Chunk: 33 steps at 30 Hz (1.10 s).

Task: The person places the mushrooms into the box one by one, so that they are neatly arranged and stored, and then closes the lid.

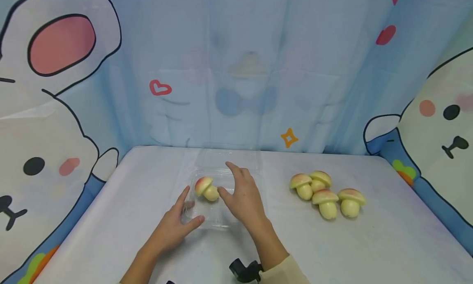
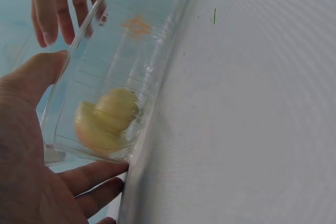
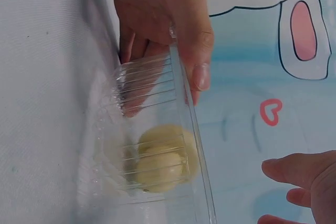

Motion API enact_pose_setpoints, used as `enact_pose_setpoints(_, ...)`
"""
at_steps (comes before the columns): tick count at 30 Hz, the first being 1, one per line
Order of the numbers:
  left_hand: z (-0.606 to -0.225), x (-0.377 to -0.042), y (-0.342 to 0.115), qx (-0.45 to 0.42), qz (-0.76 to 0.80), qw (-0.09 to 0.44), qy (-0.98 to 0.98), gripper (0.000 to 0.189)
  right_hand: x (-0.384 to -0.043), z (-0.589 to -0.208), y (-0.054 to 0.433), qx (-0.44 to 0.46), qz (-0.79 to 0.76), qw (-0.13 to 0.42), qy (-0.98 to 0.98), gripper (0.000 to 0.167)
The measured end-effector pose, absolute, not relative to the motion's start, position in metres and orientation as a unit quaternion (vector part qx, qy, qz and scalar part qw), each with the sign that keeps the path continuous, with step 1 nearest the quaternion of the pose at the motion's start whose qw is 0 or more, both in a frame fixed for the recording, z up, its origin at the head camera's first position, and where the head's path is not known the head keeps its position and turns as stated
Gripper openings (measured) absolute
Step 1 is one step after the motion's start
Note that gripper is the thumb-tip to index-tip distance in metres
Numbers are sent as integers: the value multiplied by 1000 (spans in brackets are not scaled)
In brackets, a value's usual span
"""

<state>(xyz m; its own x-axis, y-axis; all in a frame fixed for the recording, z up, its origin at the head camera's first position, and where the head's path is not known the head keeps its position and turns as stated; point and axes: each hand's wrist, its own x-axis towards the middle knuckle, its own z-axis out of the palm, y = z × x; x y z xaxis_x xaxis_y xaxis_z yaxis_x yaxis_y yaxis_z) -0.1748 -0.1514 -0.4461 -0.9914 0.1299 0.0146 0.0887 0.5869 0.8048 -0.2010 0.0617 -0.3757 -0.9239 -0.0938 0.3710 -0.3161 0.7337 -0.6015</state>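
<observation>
A clear plastic box [image 1: 218, 225] sits on the table with a mushroom-shaped bun [image 1: 210, 192] inside, toward its left. The bun has a pale yellow stem and a reddish cap. My left hand [image 1: 176, 224] holds the box at its near left corner, thumb along the front side and fingers against the left side. Above the box, just right of the bun, is my right hand [image 1: 242, 195], its fingers extended and thumb apart, with nothing in its grasp. In the left wrist view the bun [image 2: 107, 119] shows through the clear wall.
Several more mushroom-shaped buns [image 1: 328, 204] lie grouped on the white table [image 1: 384, 251] to the right. The box's clear lid [image 1: 229, 156] appears folded back behind it. A black device [image 1: 245, 271] is near the right forearm. A printed blue curtain [image 1: 236, 37] hangs behind.
</observation>
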Motion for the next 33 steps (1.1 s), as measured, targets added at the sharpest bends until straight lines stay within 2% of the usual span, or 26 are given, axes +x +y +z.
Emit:
enact_pose_setpoints(22,-442,-173,-153,64,442,31,894,99,-202,-367,84,70,364,187,-910,68)
enact_pose_setpoints(33,-442,-172,-153,63,451,38,890,98,-204,-364,96,40,385,171,-906,67)
